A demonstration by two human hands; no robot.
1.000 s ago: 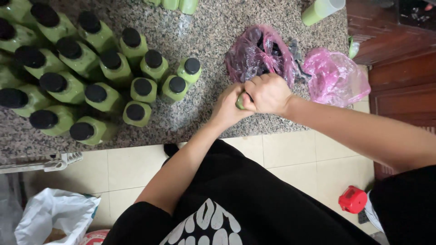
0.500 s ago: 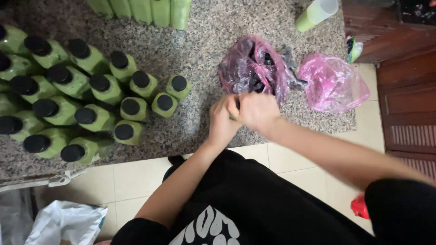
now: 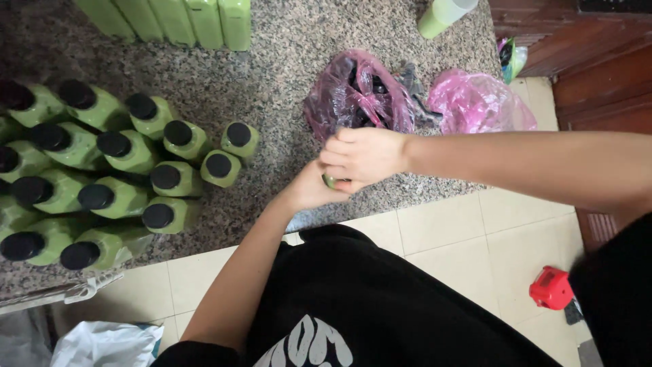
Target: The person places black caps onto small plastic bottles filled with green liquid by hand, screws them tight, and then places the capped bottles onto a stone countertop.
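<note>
- The right hand [image 3: 363, 155] lies over the top of a small green bottle [image 3: 330, 181], its fingers [image 3: 337, 158] curled down and clenched on the upper end, so that only a sliver of green shows beneath them.
- The left hand [image 3: 309, 190] wraps the same bottle from below; its fingers are closed round the body and mostly hidden under the right hand.
- The two hands touch each other, and the bottle sits between them, just above the near edge of the speckled stone surface [image 3: 285, 61].
- Whether the bottle already has a cap on cannot be told, since the fingers cover its top; it may be that the right fingers grip one.
- Just beyond the right fingers lies a dark pink plastic bag [image 3: 356, 92] with black pieces inside, almost touching the knuckles.
- Further out past that bag sits a lighter pink bag [image 3: 475, 105].
- Well to the left of the fingers stands a cluster of green bottles with black caps [image 3: 122, 177], packed side by side.
- At the far edge of the surface, beyond the fingers, stands a row of uncapped green bottles [image 3: 176, 20].
- Below the right forearm, on the tiled floor, lies a small red object [image 3: 551, 289].
</note>
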